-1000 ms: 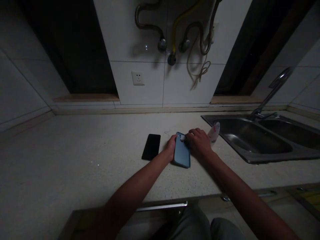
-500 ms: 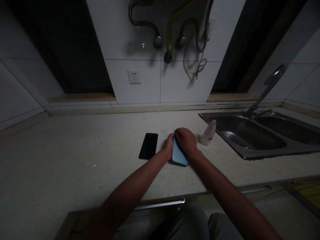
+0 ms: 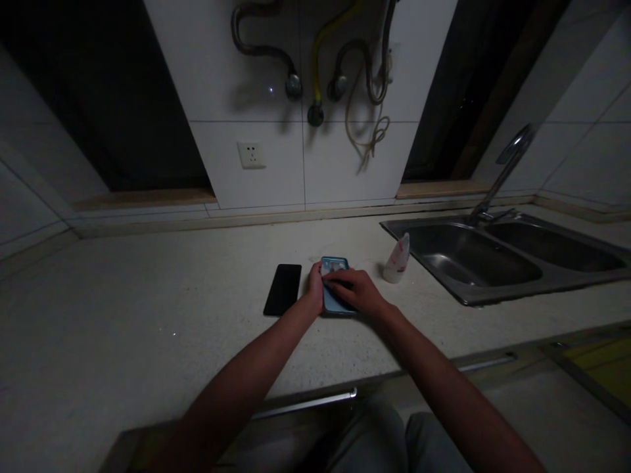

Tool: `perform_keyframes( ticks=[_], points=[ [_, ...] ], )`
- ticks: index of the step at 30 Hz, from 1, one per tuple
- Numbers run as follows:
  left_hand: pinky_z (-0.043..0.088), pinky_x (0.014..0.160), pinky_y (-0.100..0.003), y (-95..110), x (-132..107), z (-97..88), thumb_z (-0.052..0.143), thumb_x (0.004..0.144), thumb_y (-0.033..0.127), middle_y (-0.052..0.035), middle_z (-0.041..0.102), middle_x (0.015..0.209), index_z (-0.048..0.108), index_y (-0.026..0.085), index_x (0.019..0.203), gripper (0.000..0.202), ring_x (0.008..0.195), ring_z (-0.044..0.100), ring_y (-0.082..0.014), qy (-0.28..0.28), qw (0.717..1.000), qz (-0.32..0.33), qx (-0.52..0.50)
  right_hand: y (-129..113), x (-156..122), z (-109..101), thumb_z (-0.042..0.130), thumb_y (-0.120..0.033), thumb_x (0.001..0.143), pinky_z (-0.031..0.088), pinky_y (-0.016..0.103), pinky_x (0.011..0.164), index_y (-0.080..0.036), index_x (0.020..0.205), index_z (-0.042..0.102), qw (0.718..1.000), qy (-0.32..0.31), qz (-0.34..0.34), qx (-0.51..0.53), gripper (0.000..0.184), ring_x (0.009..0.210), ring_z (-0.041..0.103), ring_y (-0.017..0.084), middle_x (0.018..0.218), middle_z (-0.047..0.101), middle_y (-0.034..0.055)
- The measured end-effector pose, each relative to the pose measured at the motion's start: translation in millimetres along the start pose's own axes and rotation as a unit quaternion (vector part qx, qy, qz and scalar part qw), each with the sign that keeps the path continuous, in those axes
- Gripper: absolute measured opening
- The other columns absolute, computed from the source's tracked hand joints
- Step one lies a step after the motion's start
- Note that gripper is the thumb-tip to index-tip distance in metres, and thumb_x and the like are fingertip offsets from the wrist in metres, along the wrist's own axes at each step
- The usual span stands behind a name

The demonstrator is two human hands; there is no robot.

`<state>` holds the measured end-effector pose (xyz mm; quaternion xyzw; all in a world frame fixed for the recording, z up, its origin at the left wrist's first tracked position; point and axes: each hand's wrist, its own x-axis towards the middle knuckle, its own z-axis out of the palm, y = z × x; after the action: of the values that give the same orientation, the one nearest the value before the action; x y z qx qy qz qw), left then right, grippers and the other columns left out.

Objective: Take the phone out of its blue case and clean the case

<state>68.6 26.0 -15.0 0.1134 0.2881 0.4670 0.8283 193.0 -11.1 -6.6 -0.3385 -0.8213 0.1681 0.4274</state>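
A light blue phone case (image 3: 336,303) is held low over the counter, its far end with the camera area turned away from me. My left hand (image 3: 315,284) is closed around its left edge. Across the middle of the case lies my right hand (image 3: 355,289), its bent fingers reaching the left edge beside my left thumb and pressing there. I cannot tell whether a phone is inside the case. Just left of my left hand, a black phone (image 3: 282,290) lies flat on the counter.
The pale speckled counter (image 3: 197,282) runs along a tiled wall. Right of my hands stands a whitish plastic bottle or pouch (image 3: 397,260) with red marks. Beyond it are a steel double sink (image 3: 473,299) and faucet (image 3: 503,174). A socket (image 3: 251,155) and pipes (image 3: 316,72) are on the wall.
My right hand has slid from the far end of the phone case down toward its middle, uncovering the camera end. The view has shifted slightly right.
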Motion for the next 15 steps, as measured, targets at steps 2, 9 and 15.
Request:
perform_keyframes(
  ticks=[2, 9, 15],
  points=[
    [0.056, 0.070, -0.038, 1, -1, 0.9, 0.038, 0.090, 0.041, -0.0138, 0.074, 0.076, 0.071, 0.008, 0.104, 0.049, 0.070, 0.071, -0.0276, -0.018, 1.000, -0.002, 0.013, -10, -7, -1, 0.056, -0.022, 0.090, 0.052, 0.031, 0.078, -0.022, 0.103, 0.074, 0.999, -0.022, -0.025, 0.007, 0.023, 0.081, 0.071, 0.018, 0.093, 0.078, 0.0047],
    [0.055, 0.069, -0.040, 0, -3, -1.7, 0.037, 0.091, 0.048, -0.0170, 0.073, 0.086, 0.066, 0.008, 0.114, 0.054, 0.073, 0.070, -0.0276, -0.064, 0.997, -0.002, 0.038, -22, -41, -7, 0.049, -0.015, 0.087, 0.047, 0.027, 0.068, -0.019, 0.094, 0.071, 0.995, -0.051, -0.086, -0.026, 0.023, 0.071, 0.065, 0.016, 0.081, 0.073, 0.0045],
    [0.054, 0.066, -0.040, 1, 0, -1.9, 0.034, 0.094, 0.054, -0.0168, 0.072, 0.080, 0.066, 0.007, 0.107, 0.058, 0.065, 0.069, -0.0281, -0.056, 0.996, -0.035, 0.066, -19, -42, -13, 0.049, -0.018, 0.084, 0.041, 0.033, 0.074, -0.018, 0.083, 0.066, 0.968, -0.103, -0.128, -0.188, 0.018, 0.075, 0.057, 0.020, 0.076, 0.066, 0.0060]
  ],
)
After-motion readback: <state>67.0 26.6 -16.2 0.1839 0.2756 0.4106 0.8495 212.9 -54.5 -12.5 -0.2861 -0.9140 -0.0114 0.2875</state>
